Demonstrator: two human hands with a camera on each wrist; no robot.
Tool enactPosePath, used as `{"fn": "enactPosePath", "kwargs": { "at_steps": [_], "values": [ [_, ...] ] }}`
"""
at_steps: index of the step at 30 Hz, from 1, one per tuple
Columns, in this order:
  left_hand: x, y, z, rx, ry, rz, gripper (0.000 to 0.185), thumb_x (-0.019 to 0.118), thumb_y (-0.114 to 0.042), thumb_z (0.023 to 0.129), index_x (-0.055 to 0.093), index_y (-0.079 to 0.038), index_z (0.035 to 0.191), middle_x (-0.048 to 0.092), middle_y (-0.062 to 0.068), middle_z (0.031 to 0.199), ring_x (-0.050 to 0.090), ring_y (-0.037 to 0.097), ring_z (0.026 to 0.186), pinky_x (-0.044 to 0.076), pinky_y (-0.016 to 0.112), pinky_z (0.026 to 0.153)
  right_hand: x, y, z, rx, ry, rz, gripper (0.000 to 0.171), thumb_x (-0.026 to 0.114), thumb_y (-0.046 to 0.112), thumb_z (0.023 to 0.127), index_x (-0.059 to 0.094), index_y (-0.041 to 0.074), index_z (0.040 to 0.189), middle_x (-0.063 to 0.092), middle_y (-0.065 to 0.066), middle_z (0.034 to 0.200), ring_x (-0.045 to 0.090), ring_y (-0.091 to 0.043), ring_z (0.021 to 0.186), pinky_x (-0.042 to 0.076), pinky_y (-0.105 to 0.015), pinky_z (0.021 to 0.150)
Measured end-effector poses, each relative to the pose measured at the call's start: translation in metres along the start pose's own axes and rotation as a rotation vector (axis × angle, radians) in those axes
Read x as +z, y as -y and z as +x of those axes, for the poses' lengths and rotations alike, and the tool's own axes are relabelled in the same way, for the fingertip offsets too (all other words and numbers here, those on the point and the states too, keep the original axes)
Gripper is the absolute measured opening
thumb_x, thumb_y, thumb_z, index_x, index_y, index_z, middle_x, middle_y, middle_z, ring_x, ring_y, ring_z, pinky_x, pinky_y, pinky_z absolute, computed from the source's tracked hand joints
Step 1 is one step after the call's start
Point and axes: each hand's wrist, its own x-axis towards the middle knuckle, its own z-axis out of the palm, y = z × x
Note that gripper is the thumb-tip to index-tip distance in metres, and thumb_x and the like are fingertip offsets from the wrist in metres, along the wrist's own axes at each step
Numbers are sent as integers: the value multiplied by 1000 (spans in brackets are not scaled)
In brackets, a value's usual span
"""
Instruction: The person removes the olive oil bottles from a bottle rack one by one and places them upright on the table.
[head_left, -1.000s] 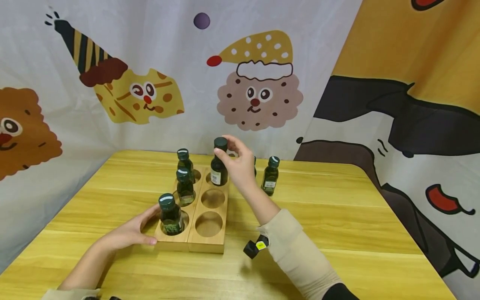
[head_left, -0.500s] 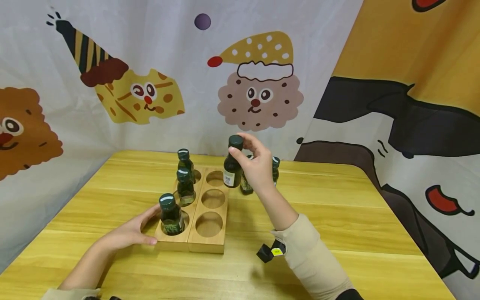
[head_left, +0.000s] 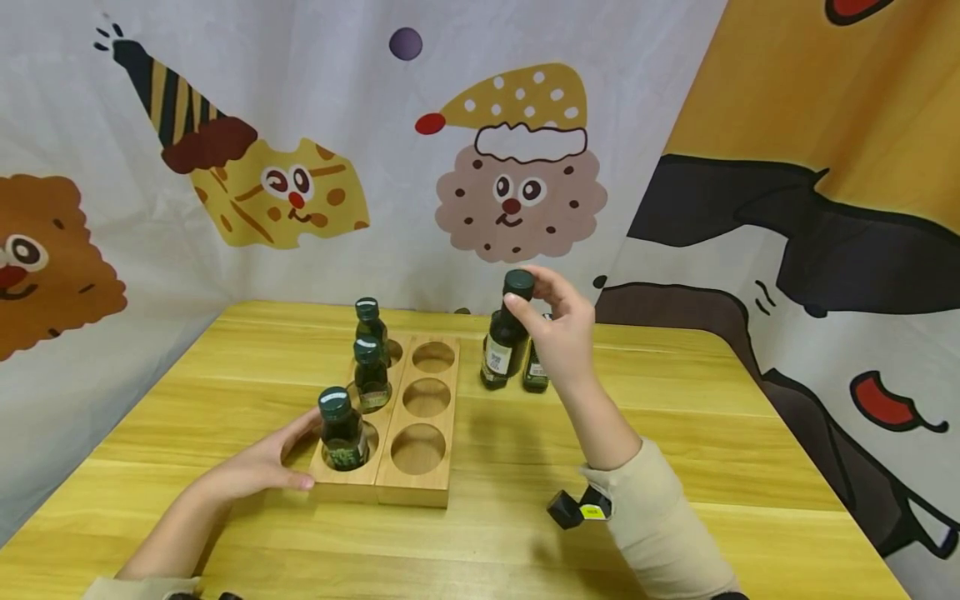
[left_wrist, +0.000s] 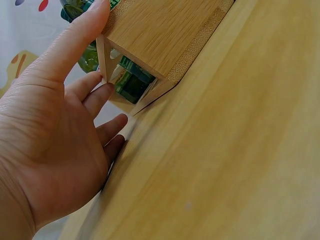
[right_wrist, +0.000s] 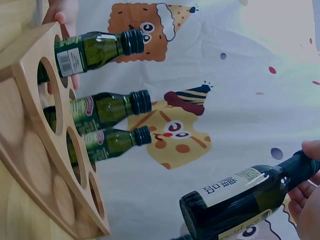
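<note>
With thumb and fingers, my right hand grips a dark green glass bottle by its capped neck, upright in the head view. The pale label of that bottle faces the right wrist camera. My left hand touches the near left corner of a wooden rack, its thumb at the front edge and loose fingers along the side. In the rack's left row stand a near bottle, a middle bottle and a far bottle. The right row's three round holes hold nothing.
Behind the held bottle, a partly hidden bottle stands on the wooden table, with another bottle beside it, partly covered by my right hand. A printed curtain hangs behind the table's far edge.
My right hand has carried the bottle from over the rack's far right hole rightward, to in front of the bottles on the table. My left hand and the rack have stayed put.
</note>
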Motion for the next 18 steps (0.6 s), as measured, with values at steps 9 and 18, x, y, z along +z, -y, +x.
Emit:
{"fn": "enactPosePath", "kwargs": {
  "at_steps": [9,18],
  "values": [
    [-1,3,0,8,5,-22,97,75,-15,80,11,11,148,25,38,145,19,56,131,11,69,99,-25,-11,3,-29,-55,-51,28,69,-9,81,63,-13,108,63,-7,86,57,-13,79,48,-24,75],
    [0,3,1,5,6,-35,97,75,-14,80,11,11,148,23,38,145,17,57,131,10,70,99,-52,-28,10,-61,-95,-54,26,70,-5,83,65,-9,108,65,1,83,59,-14,77,46,-22,63]
  ]
}}
